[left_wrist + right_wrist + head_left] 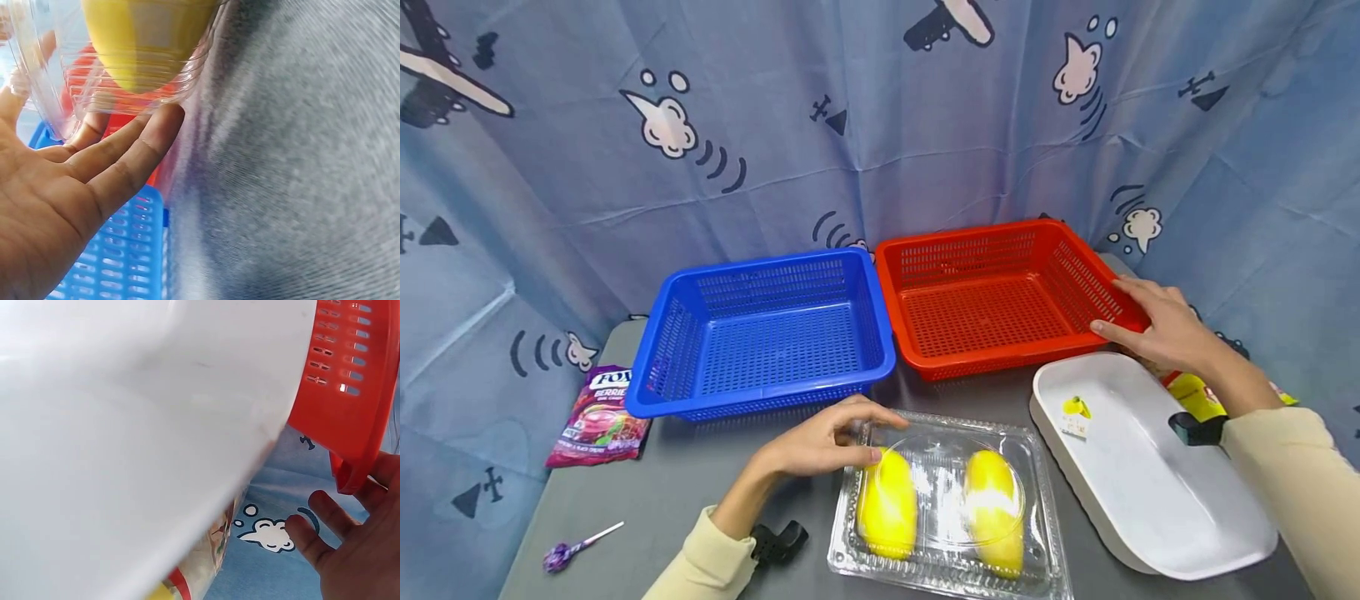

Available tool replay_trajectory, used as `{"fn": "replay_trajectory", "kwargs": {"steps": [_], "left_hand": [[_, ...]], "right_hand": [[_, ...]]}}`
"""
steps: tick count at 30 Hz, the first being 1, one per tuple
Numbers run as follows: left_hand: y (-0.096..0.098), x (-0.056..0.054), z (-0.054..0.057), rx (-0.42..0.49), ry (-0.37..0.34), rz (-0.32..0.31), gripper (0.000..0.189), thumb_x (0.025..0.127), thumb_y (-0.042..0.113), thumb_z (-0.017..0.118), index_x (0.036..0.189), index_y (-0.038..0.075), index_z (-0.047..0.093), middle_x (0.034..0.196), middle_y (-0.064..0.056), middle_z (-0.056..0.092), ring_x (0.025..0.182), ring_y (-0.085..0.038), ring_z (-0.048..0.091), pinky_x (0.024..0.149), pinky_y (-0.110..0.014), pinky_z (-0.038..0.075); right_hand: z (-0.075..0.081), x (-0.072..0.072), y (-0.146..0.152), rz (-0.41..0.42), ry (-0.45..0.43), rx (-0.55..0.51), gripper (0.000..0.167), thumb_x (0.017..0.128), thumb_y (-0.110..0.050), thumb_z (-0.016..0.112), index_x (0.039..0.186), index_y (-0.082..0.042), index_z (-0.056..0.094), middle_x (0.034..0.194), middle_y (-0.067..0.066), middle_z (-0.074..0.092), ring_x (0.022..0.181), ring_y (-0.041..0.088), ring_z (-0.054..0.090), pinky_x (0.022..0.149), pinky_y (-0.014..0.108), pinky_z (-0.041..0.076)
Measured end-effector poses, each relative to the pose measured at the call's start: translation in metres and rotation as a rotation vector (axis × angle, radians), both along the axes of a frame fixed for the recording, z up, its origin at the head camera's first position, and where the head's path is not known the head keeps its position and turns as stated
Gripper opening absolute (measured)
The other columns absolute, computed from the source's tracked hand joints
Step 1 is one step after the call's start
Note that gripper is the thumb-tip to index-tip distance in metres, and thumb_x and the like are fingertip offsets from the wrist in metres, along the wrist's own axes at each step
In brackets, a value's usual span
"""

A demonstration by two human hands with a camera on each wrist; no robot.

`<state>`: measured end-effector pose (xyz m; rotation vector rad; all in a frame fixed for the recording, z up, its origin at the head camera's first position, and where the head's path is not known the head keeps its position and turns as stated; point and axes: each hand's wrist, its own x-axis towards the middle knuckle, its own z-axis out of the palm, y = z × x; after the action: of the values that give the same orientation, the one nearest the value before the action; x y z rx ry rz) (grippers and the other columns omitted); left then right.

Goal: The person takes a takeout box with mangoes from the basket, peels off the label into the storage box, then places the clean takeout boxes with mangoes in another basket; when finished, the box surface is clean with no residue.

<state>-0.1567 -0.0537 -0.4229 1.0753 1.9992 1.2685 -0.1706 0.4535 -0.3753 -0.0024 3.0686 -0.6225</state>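
Observation:
In the head view a clear plastic clamshell container (940, 525) lies at the front middle, its lid down over two yellow mangoes (889, 508). My left hand (823, 437) holds the container's far left corner, thumb on the lid side; in the left wrist view its fingers (125, 162) lie along the ribbed side. At the back right stands a red basket (985, 317) with nothing in it. My right hand (1165, 325) grips that basket's right rim near the front corner, and in the right wrist view two fingers (322, 525) stay off the rim.
A blue basket (775, 342) stands left of the red one. The white tray (1150, 467), bearing a small label, is under my right forearm. Yellow packets (1195, 396) lie partly hidden behind it. A purple candy bag (602, 417) and a lollipop (576, 550) lie at left.

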Motion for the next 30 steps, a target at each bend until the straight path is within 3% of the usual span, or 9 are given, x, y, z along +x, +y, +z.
{"fn": "replay_trajectory", "kwargs": {"steps": [4, 8, 14, 18, 22, 30], "left_hand": [[0.002, 0.003, 0.006, 0.004, 0.054, -0.033, 0.046, 0.093, 0.027, 0.065, 0.139, 0.029, 0.061, 0.132, 0.002, 0.057, 0.115, -0.017, 0.052, 0.088, -0.029, 0.053], [0.005, 0.006, 0.015, -0.005, 0.107, -0.046, 0.046, 0.092, 0.026, 0.066, 0.137, 0.032, 0.063, 0.13, 0.009, 0.058, 0.113, -0.012, 0.05, 0.08, -0.024, 0.048], [0.007, 0.01, 0.028, 0.026, 0.103, -0.009, 0.045, 0.092, 0.024, 0.066, 0.136, 0.031, 0.064, 0.13, 0.009, 0.057, 0.112, -0.02, 0.052, 0.079, -0.023, 0.047], [0.007, 0.01, 0.038, 0.068, 0.103, 0.014, 0.043, 0.093, 0.024, 0.066, 0.135, 0.029, 0.065, 0.131, 0.007, 0.058, 0.11, -0.019, 0.052, 0.078, -0.025, 0.047], [0.006, 0.007, 0.052, 0.12, 0.124, 0.021, 0.041, 0.094, 0.024, 0.067, 0.135, 0.026, 0.065, 0.131, 0.003, 0.058, 0.109, -0.017, 0.051, 0.074, -0.026, 0.047], [0.01, -0.01, 0.077, 0.138, 0.15, 0.106, 0.042, 0.094, 0.028, 0.067, 0.136, 0.031, 0.064, 0.134, 0.003, 0.054, 0.121, -0.018, 0.05, 0.088, -0.041, 0.054]], "right_hand": [[-0.001, -0.002, 0.002, 0.009, 0.009, -0.014, 0.099, 0.092, -0.055, 0.065, 0.161, -0.002, 0.019, 0.16, 0.033, 0.023, 0.129, 0.051, 0.026, 0.088, 0.068, 0.042], [-0.002, -0.003, 0.004, 0.016, 0.007, -0.023, 0.098, 0.092, -0.055, 0.064, 0.162, -0.003, 0.019, 0.162, 0.032, 0.022, 0.128, 0.05, 0.027, 0.088, 0.066, 0.042], [-0.002, -0.004, 0.006, 0.008, -0.034, -0.037, 0.101, 0.092, -0.056, 0.064, 0.163, -0.005, 0.013, 0.162, 0.033, 0.018, 0.132, 0.055, 0.025, 0.094, 0.076, 0.04], [-0.003, -0.005, 0.006, 0.005, -0.064, -0.051, 0.103, 0.092, -0.055, 0.065, 0.164, -0.006, 0.01, 0.162, 0.034, 0.015, 0.133, 0.057, 0.026, 0.096, 0.079, 0.039], [-0.001, -0.004, 0.006, 0.007, -0.071, -0.069, 0.103, 0.093, -0.057, 0.063, 0.164, -0.006, 0.009, 0.164, 0.033, 0.013, 0.132, 0.057, 0.031, 0.098, 0.078, 0.039], [-0.002, -0.003, 0.008, 0.014, -0.1, -0.111, 0.102, 0.094, -0.058, 0.061, 0.164, -0.005, 0.009, 0.161, 0.034, 0.019, 0.128, 0.055, 0.036, 0.097, 0.073, 0.047]]}}
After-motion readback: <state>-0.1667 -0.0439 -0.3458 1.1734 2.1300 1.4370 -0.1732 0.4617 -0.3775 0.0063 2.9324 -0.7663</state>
